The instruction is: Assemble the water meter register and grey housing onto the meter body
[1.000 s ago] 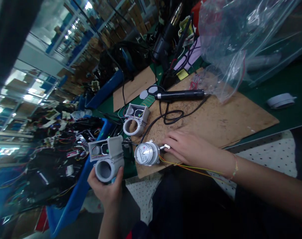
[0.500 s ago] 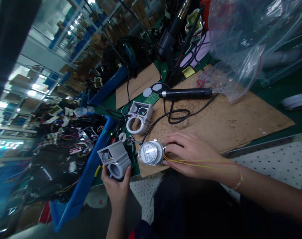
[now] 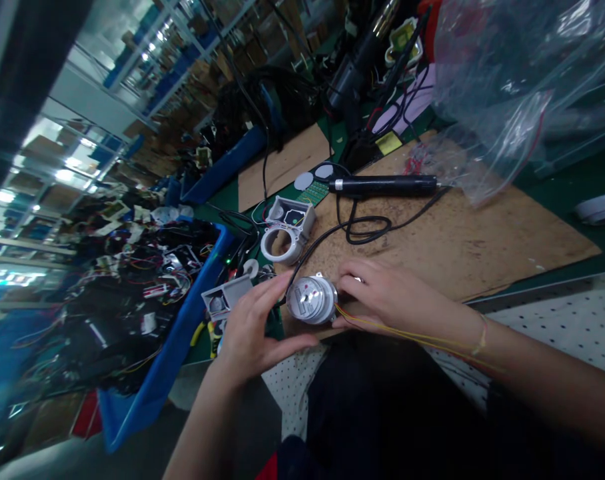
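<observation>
A round meter (image 3: 310, 299) with a clear cover and a printed dial is at the cardboard's near edge. My right hand (image 3: 382, 293) has its fingers curled around the meter's right side, and a small shiny metal bit shows by the fingers. Yellow and red wires (image 3: 407, 335) run from the meter along my right wrist. My left hand (image 3: 255, 327) is open at the meter's left, thumb and fingers apart, with nothing in its grasp. Behind it a grey plastic housing (image 3: 240, 288) stands on the table, partly hidden. A second grey housing (image 3: 288, 230) with a round opening lies farther back.
A black electric screwdriver (image 3: 385, 186) with a cable lies across the cardboard sheet (image 3: 472, 233). A green circuit board (image 3: 315, 193) is beside it. Blue bins (image 3: 170, 357) full of parts stand left. A clear plastic bag (image 3: 512, 100) and a tape roll (image 3: 600, 207) are right.
My left hand has let go of the grey housing, leaving it on the table, and has moved right and opened beside the meter. My right hand stays at the meter.
</observation>
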Available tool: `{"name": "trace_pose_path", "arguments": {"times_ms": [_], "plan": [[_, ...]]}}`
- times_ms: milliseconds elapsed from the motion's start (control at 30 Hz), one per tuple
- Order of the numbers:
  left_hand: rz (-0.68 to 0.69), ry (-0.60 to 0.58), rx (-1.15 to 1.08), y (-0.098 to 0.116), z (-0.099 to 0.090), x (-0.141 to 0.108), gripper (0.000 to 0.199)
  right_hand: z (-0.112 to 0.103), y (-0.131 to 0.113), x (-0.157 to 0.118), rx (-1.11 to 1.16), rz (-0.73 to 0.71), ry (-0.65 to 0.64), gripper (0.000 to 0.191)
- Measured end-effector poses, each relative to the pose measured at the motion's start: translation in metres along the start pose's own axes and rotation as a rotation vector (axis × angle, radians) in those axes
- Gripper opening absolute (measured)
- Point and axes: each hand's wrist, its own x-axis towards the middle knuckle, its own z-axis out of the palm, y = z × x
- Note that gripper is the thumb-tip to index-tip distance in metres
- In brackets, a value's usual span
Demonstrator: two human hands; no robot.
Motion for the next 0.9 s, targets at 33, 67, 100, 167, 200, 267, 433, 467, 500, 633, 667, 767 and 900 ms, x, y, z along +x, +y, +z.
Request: {"name": "trace_pose_path", "arguments": {"times_ms": [33, 67, 100, 167, 200, 267, 433, 467, 500, 633, 667, 767, 900], "plan": [[0.038, -0.070, -0.020, -0.002, -0.002, 0.013, 0.111, 0.000, 0.001, 0.001, 0.003, 0.021, -0.006, 0.052], [0.058, -0.150, -0.043, -0.004, -0.003, 0.024, 0.110, 0.001, 0.001, 0.001, 0.008, 0.037, -0.017, 0.054], [0.068, -0.218, -0.063, -0.006, -0.003, 0.033, 0.109, 0.002, 0.002, 0.001, 0.010, 0.046, -0.028, 0.055], [0.075, -0.321, -0.107, -0.011, -0.001, 0.045, 0.106, 0.003, 0.002, 0.001, 0.001, 0.052, -0.036, 0.055], [0.076, -0.350, -0.128, -0.013, 0.001, 0.048, 0.104, 0.004, 0.003, 0.001, -0.004, 0.050, -0.031, 0.054], [0.072, -0.366, -0.165, -0.018, 0.006, 0.049, 0.101, 0.005, 0.003, 0.000, -0.010, 0.050, -0.016, 0.052], [0.044, -0.300, -0.229, -0.023, 0.017, 0.043, 0.098, 0.008, -0.002, 0.001, -0.013, 0.081, 0.032, 0.057], [0.044, -0.286, -0.234, -0.023, 0.018, 0.042, 0.098, 0.009, -0.003, 0.003, -0.017, 0.087, 0.035, 0.058], [0.051, -0.273, -0.235, -0.023, 0.020, 0.042, 0.098, 0.010, -0.004, 0.004, -0.024, 0.093, 0.031, 0.058], [0.107, -0.241, -0.241, -0.024, 0.023, 0.043, 0.096, 0.011, -0.005, 0.006, -0.042, 0.112, 0.011, 0.058], [0.113, -0.235, -0.249, -0.025, 0.024, 0.043, 0.094, 0.011, -0.004, 0.005, -0.035, 0.111, 0.005, 0.060], [0.096, -0.219, -0.268, -0.025, 0.026, 0.043, 0.088, 0.007, 0.000, 0.000, 0.009, 0.083, -0.041, 0.066], [0.079, -0.191, -0.249, -0.023, 0.029, 0.042, 0.083, 0.004, 0.001, -0.003, 0.022, 0.097, -0.099, 0.052]]}}
